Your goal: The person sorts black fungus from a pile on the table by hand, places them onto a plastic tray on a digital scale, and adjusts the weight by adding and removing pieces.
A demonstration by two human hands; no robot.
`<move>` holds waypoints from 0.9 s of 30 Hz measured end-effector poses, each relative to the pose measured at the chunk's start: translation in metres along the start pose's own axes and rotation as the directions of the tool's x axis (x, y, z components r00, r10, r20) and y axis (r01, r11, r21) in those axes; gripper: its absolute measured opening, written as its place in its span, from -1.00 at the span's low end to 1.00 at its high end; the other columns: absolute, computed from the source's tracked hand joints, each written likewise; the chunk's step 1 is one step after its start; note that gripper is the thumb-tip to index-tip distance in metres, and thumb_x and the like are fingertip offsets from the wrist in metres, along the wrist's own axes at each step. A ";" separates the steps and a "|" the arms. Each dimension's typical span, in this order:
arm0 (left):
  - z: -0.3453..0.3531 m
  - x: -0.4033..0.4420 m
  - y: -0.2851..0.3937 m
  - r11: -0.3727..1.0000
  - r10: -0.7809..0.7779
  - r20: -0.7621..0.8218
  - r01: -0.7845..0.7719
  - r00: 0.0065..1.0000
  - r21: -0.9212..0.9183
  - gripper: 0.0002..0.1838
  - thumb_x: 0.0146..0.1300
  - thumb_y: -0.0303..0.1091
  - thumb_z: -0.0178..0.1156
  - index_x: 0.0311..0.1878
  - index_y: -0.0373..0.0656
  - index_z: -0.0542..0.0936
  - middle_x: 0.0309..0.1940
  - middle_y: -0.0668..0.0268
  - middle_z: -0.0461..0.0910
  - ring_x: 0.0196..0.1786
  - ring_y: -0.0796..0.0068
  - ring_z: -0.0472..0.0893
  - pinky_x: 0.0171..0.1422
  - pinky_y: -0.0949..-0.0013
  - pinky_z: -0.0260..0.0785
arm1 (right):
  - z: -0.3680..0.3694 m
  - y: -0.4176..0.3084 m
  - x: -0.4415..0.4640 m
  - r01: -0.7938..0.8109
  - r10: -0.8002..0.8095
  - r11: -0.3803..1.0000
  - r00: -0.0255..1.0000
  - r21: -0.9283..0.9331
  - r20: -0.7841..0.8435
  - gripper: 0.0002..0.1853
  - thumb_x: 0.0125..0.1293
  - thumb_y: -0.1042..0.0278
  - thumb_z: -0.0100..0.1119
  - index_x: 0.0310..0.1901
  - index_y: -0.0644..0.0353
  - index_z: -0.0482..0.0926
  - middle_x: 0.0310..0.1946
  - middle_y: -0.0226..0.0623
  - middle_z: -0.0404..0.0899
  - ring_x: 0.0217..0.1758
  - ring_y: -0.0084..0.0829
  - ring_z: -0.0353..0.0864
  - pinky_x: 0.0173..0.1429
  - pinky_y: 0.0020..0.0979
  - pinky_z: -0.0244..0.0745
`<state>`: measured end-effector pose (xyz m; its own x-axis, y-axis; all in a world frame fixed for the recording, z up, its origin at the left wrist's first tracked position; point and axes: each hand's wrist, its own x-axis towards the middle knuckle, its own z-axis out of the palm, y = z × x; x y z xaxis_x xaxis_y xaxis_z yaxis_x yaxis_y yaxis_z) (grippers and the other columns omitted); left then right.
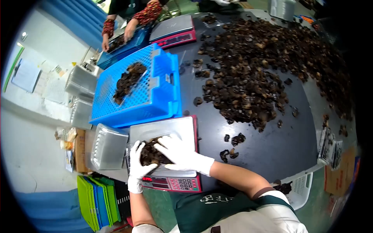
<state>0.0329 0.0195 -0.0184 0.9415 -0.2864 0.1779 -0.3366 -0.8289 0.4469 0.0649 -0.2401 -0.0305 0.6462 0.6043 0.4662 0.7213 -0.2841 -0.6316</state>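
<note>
A small heap of dark brown, curled pieces, which look like wood ear mushrooms, sits on the metal pan of a red weighing scale. My left hand, in a white glove, cups the heap's left side, thumb and fingers apart. From the right, my right hand, also gloved, lies over the heap's edge with its fingers spread. A clear tray under the heap is mostly hidden by the hands. Red digits glow on the scale's display.
Stacked clear plastic trays stand left of the scale. Beyond it, an upturned blue crate carries a filled tray. A large mushroom pile covers the dark table. Across from me, a co-worker's hands work near another scale.
</note>
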 end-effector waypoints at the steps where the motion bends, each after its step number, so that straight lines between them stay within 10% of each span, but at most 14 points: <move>1: 0.002 0.001 0.003 0.999 -0.010 -0.004 0.010 1.000 -0.044 0.05 -0.26 0.11 0.56 0.33 -0.17 0.38 0.38 -0.03 0.21 0.38 -0.08 0.29 0.43 -0.02 0.16 | 0.003 0.000 -0.001 0.020 -0.019 1.000 0.999 0.022 -0.048 -0.13 0.03 0.07 0.37 0.31 0.39 0.25 0.23 0.14 0.29 0.33 0.11 0.23 0.47 0.02 0.05; 6: 0.004 -0.003 0.023 0.997 -0.028 -0.064 0.023 0.998 -0.077 0.20 -0.37 0.23 0.58 0.38 -0.17 0.32 0.46 -0.04 0.08 0.46 -0.06 0.16 0.47 -0.04 0.12 | -0.049 -0.003 -0.026 -0.057 0.083 0.992 0.966 0.112 -0.244 -0.35 0.13 0.14 0.26 0.23 0.30 0.39 0.16 0.01 0.44 0.27 -0.02 0.36 0.36 -0.02 0.20; 8: 0.004 -0.009 0.015 0.989 -0.041 -0.122 0.023 0.992 -0.148 0.27 -0.40 0.33 0.54 0.40 -0.16 0.28 0.49 -0.08 0.01 0.47 -0.12 0.12 0.47 -0.09 0.10 | -0.070 0.018 -0.047 -0.367 0.395 0.911 0.908 0.191 -0.141 -0.58 0.09 0.24 0.22 -0.01 0.23 0.57 -0.03 -0.12 0.57 0.06 -0.09 0.53 0.14 -0.07 0.38; 11: -0.007 -0.013 0.045 0.999 -0.035 -0.200 0.030 0.979 -0.025 0.22 -0.37 0.29 0.55 0.38 -0.18 0.31 0.47 -0.14 0.02 0.42 -0.15 0.18 0.44 -0.10 0.12 | -0.057 0.062 -0.124 -0.502 0.431 0.762 0.865 -0.409 -0.259 -0.49 0.23 -0.02 0.14 0.16 0.01 0.52 0.18 -0.13 0.44 0.28 0.05 0.30 0.34 0.12 0.11; 14: 0.005 -0.009 0.110 0.991 0.134 -0.304 -0.127 0.943 0.043 -0.18 -0.22 -0.11 0.59 0.16 -0.20 0.48 0.19 0.00 0.41 0.26 -0.05 0.39 0.28 -0.01 0.30 | -0.063 0.050 -0.158 -0.562 0.621 0.713 0.784 -0.419 0.005 -0.32 0.19 -0.24 0.15 0.30 -0.13 0.41 0.32 -0.07 0.31 0.40 0.14 0.15 0.42 0.24 -0.05; 16: 0.016 0.003 0.171 0.965 0.207 0.003 -0.204 0.978 -0.166 -0.56 -0.02 -0.22 0.41 -0.06 -0.16 0.59 -0.14 0.18 0.60 -0.01 0.16 0.57 0.05 0.16 0.42 | -0.057 0.042 -0.170 -0.416 0.490 0.807 0.868 -0.419 0.083 -0.28 0.09 -0.20 0.28 0.29 -0.13 0.43 0.28 -0.09 0.33 0.36 0.07 0.21 0.37 0.24 -0.01; 21: 0.124 -0.021 0.209 0.952 0.284 0.653 -0.286 0.702 -0.106 -0.55 0.12 -0.31 0.27 0.13 -0.08 0.56 -0.01 0.17 0.51 -0.02 0.11 0.56 0.05 0.15 0.46 | -0.067 0.061 -0.182 -0.404 0.460 0.827 0.886 -0.390 0.056 -0.65 0.10 0.09 0.34 -0.10 0.02 0.61 -0.13 -0.25 0.59 -0.03 -0.24 0.56 0.03 -0.21 0.45; 24: 0.185 -0.049 0.200 0.884 0.233 0.671 -0.441 0.704 0.155 -0.71 0.19 -0.34 0.14 0.01 -0.01 0.58 -0.19 0.23 0.45 -0.18 0.25 0.57 -0.16 0.29 0.51 | -0.075 0.074 -0.182 -0.465 0.415 0.850 0.880 -0.248 -0.229 -0.75 0.12 0.27 0.36 -0.17 0.11 0.60 -0.26 -0.21 0.61 -0.21 -0.21 0.62 -0.12 -0.32 0.53; 27: 0.192 -0.049 0.196 0.928 0.308 0.652 -0.371 0.693 -0.044 -0.79 0.19 -0.39 0.14 -0.08 -0.03 0.57 -0.20 0.22 0.44 -0.16 0.26 0.57 -0.11 0.28 0.51 | -0.078 0.070 -0.162 -0.575 0.611 0.790 0.705 0.214 -0.361 -0.81 0.20 0.48 0.27 -0.14 0.26 0.58 -0.25 -0.22 0.61 -0.20 -0.36 0.62 -0.07 -0.43 0.50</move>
<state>-0.0751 -0.2209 -0.1079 0.5610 -0.7671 -0.3110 -0.6623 -0.6414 0.3873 0.0300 -0.4163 -0.1021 0.9859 -0.0166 0.1664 0.1449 -0.4122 -0.8995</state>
